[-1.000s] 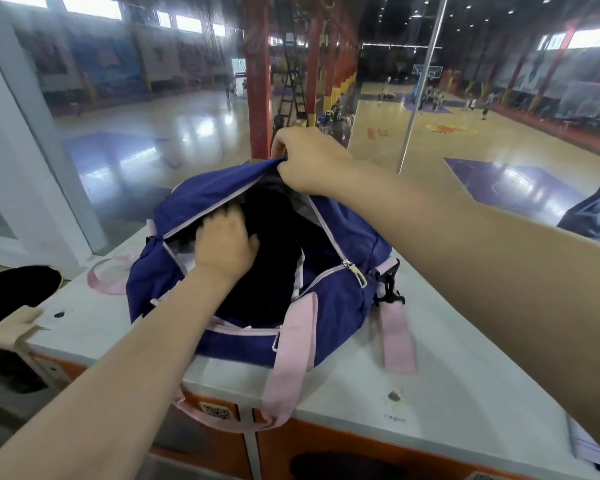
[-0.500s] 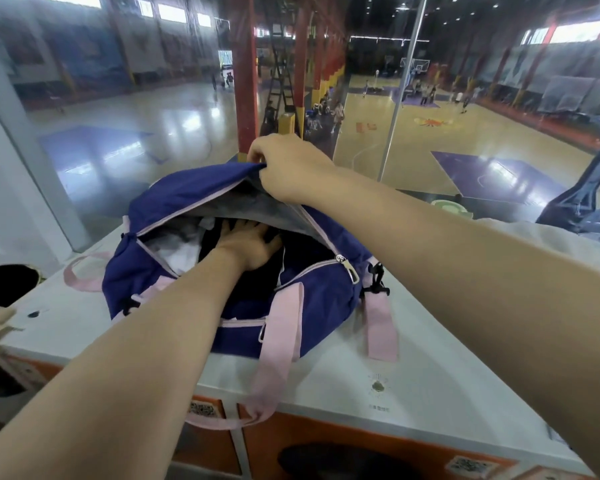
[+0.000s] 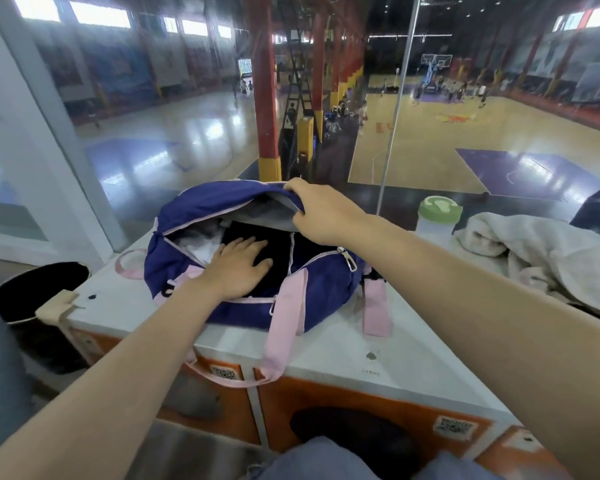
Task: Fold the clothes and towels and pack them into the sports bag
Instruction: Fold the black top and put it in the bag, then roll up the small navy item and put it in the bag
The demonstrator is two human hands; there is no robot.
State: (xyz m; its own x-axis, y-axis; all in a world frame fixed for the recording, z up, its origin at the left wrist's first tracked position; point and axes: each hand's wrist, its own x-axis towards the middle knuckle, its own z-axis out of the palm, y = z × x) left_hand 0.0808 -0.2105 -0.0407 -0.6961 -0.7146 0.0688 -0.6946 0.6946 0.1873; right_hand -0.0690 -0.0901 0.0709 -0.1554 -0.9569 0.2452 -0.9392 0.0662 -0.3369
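A navy sports bag [image 3: 326, 289] with pink straps lies open on a white counter [image 3: 326, 348]. My right hand [image 3: 321, 211] grips the bag's upper flap and holds it lifted. My left hand [image 3: 239, 268] lies flat, fingers spread, on a folded black garment [image 3: 274, 247] inside the bag. A white garment [image 3: 198, 244] sits in the bag to the left of the black one. A crumpled beige towel [image 3: 534, 251] lies on the counter to the right, apart from the bag.
A bottle with a green lid [image 3: 437, 216] stands on the counter behind my right forearm. A black bin [image 3: 32, 292] sits left of the counter. Glass panes rise behind the bag, with a basketball hall beyond. Orange locker fronts [image 3: 326, 403] are below the counter.
My left hand has slid from the bag's left side onto the black garment and now presses flat on it. The view has shifted, bringing the towel and bottle into sight at the right.
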